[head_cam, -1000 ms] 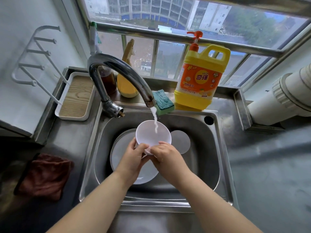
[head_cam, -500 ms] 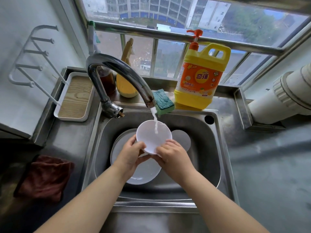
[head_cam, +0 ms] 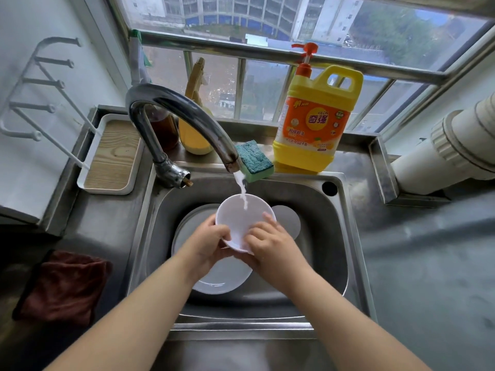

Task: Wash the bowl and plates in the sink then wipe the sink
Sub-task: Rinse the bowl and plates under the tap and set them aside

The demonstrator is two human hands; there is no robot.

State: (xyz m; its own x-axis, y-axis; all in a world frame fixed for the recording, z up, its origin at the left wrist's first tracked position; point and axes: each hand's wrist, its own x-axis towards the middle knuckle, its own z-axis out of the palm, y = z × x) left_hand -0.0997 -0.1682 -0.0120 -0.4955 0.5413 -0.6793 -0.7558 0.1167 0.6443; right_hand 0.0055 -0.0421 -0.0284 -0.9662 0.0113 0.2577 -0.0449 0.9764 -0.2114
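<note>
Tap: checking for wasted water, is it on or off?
On: a stream falls from the tap into the bowl.

White bowl (head_cam: 241, 220); yellow-orange detergent jug (head_cam: 316, 121); teal-green sponge (head_cam: 254, 160); maroon cloth (head_cam: 64, 287).

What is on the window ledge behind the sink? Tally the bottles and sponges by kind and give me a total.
Bottles: 3 (yellow detergent jug, yellow spray bottle, brown bottle)
Sponges: 1 (green sponge)
Total: 4
</note>
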